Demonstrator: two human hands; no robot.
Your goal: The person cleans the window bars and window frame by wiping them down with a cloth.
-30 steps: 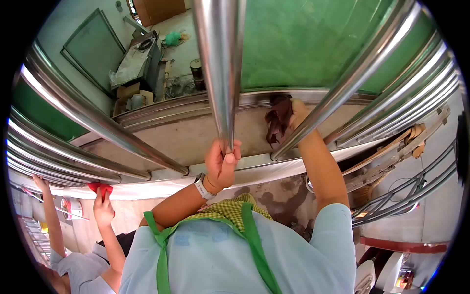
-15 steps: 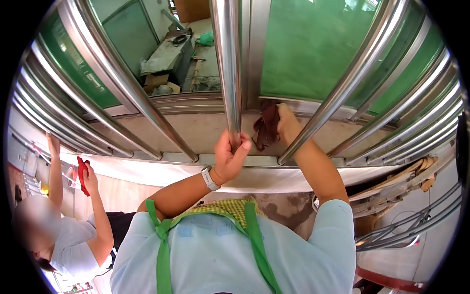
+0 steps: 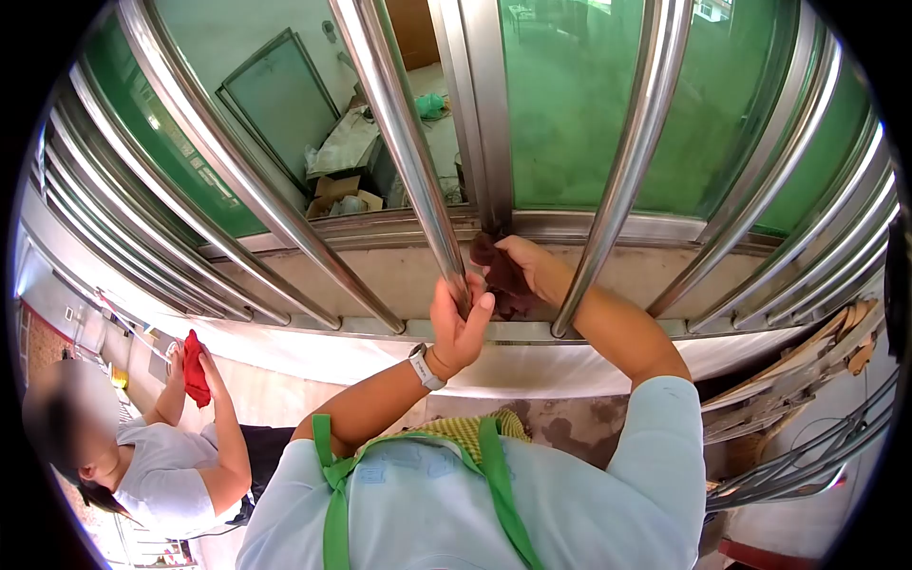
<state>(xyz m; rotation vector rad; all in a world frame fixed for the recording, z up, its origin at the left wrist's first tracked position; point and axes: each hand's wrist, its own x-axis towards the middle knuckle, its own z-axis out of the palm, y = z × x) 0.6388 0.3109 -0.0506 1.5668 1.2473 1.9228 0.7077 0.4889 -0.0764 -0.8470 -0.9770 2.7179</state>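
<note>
My left hand [image 3: 460, 328] is wrapped around the lower part of an upright shiny metal bar [image 3: 404, 142], its thumb on the right side. Reaching between that bar and the one to its right, my right hand [image 3: 532, 263] grips a dark maroon cloth [image 3: 507, 282]. The cloth is bunched against the foot of the window frame [image 3: 489, 171], and its lower part hangs over the sill [image 3: 554, 302]. Part of the cloth lies close beside my left fingers; I cannot tell whether they touch.
A co-worker [image 3: 171, 465] at the left holds a red cloth [image 3: 197, 369]. Green glass panes [image 3: 570, 114] stand behind the bars. Inside the open window are a cardboard box [image 3: 337, 193] and clutter. Boards [image 3: 788, 380] and cables [image 3: 807, 475] lie at the right.
My right hand has moved the maroon cloth left, to the base of the window frame. My left hand stays on the bar. The view has shifted, and the co-worker's hands have come together at the red cloth.
</note>
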